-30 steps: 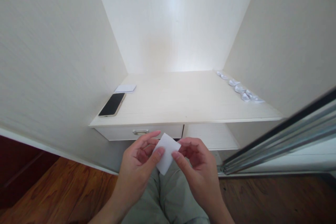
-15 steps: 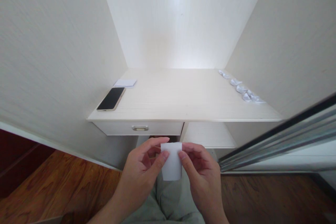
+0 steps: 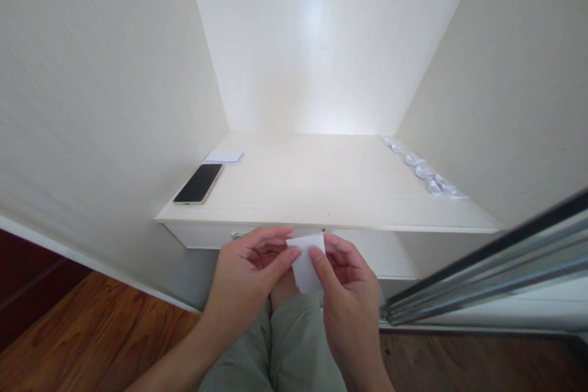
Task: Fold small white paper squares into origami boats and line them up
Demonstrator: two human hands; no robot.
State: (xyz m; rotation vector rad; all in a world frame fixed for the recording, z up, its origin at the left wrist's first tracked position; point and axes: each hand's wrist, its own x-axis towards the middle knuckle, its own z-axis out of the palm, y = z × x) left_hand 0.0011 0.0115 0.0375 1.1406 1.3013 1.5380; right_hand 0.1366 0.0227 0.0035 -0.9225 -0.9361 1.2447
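Between my two hands is a small white piece of paper [image 3: 307, 272], held up in front of the shelf edge and above my knees. My left hand [image 3: 250, 269] pinches its left edge, thumb on the near face and fingers behind. My right hand [image 3: 346, 288] grips the right side the same way, its thumb lying further in over the paper. The paper tilts a little, its top right corner higher than the left. The fingertips behind it are hidden.
On the white shelf [image 3: 294, 184], a phone [image 3: 199, 184] and flat white paper [image 3: 225, 156] lie at the left. Several small folded white paper pieces [image 3: 434, 184] line the right wall. A drawer [image 3: 202, 236] is below; a dark-edged sliding door track [image 3: 496, 263] runs at the right.
The paper has risen slightly and turned from upright to tilted, and its lower end shows shorter. My right thumb has moved further over it. The camera view has shifted a little.
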